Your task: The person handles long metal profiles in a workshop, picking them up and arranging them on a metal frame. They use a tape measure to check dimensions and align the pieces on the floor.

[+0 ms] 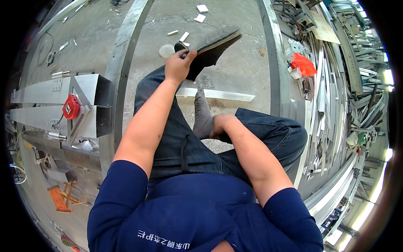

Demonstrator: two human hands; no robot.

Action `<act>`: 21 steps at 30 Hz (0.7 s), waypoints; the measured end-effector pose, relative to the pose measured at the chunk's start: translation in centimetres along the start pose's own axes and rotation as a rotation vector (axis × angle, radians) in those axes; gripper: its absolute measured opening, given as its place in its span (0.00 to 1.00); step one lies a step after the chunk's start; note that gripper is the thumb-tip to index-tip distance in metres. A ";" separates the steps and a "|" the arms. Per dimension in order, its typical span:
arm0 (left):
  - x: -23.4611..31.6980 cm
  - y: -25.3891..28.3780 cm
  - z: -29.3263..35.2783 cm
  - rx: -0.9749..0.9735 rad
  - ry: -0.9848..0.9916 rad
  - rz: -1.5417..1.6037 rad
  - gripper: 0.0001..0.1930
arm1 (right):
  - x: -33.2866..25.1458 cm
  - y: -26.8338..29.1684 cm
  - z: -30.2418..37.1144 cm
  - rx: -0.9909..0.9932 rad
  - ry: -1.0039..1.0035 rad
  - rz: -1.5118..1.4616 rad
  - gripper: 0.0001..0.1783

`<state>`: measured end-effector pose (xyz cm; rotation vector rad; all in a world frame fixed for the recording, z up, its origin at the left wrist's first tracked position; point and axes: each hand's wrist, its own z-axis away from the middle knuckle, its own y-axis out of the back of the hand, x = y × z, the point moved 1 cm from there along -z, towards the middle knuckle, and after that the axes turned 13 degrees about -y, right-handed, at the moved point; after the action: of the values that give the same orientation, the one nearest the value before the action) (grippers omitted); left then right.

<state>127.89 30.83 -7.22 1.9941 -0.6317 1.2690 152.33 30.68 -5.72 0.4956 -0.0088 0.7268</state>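
Observation:
My left hand point(178, 67) is closed on a dark shoe point(220, 45), raised in front of me with its toe pointing to the far right. A pale edge runs along the shoe's sole. One of my feet, in a grey sock point(202, 114), has no shoe on and is drawn up between my legs, toes pointing away from me. At the ankle of that foot, my right hand point(222, 123) is wrapped round it, with most of its fingers hidden. My jeans point(268, 130) are dark blue, and the right knee is bent out to the side.
Steel beams run along the left point(121, 50) and right. Square metal tubes point(58, 90) lie at left, carrying a triangular bracket and a red tape measure point(71, 106). A flat metal strip point(222, 94) lies beyond my foot. Metal offcuts point(323, 105) and a red bag point(303, 64) crowd the right.

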 end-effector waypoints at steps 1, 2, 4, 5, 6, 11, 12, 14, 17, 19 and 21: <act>-1.3 -0.4 0.5 -0.047 0.080 -0.037 0.37 | 0.0 0.2 0.2 0.009 0.011 0.000 0.28; -2.5 -0.8 1.3 -0.095 0.190 -0.159 0.37 | -0.2 0.4 0.4 0.019 0.022 0.001 0.27; -3.4 -1.5 2.5 -0.173 0.337 -0.180 0.39 | -0.5 0.7 1.2 0.029 0.025 -0.001 0.27; -4.2 -1.9 2.6 -0.184 0.347 -0.213 0.38 | -0.6 1.0 1.8 0.032 0.019 -0.003 0.27; -4.1 -1.9 2.7 -0.203 0.314 -0.238 0.38 | -0.7 1.0 2.2 0.034 0.012 -0.010 0.26; -3.3 -1.8 3.4 -0.305 0.154 -0.320 0.39 | -0.7 0.7 3.0 0.105 0.030 -0.032 0.26; -3.1 -2.0 3.5 -0.410 0.188 -0.277 0.39 | -0.7 0.6 3.2 0.128 0.033 -0.040 0.26; -2.6 -2.2 3.6 -0.617 0.253 -0.190 0.39 | -0.6 0.4 3.3 0.123 0.039 -0.039 0.27; -3.7 -2.6 4.5 -0.710 0.308 -0.287 0.43 | -1.2 1.1 3.9 0.090 0.047 -0.023 0.28; -2.8 -3.5 5.5 -0.768 0.338 -0.411 0.47 | -1.1 0.7 3.3 0.065 0.047 -0.049 0.29; -2.1 -4.4 6.7 -0.801 0.366 -0.400 0.47 | -0.4 -0.7 1.0 0.055 0.058 -0.107 0.31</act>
<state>134.05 28.72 -12.40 1.1178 -0.4298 0.8962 152.69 29.55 -5.20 0.5232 0.0910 0.6379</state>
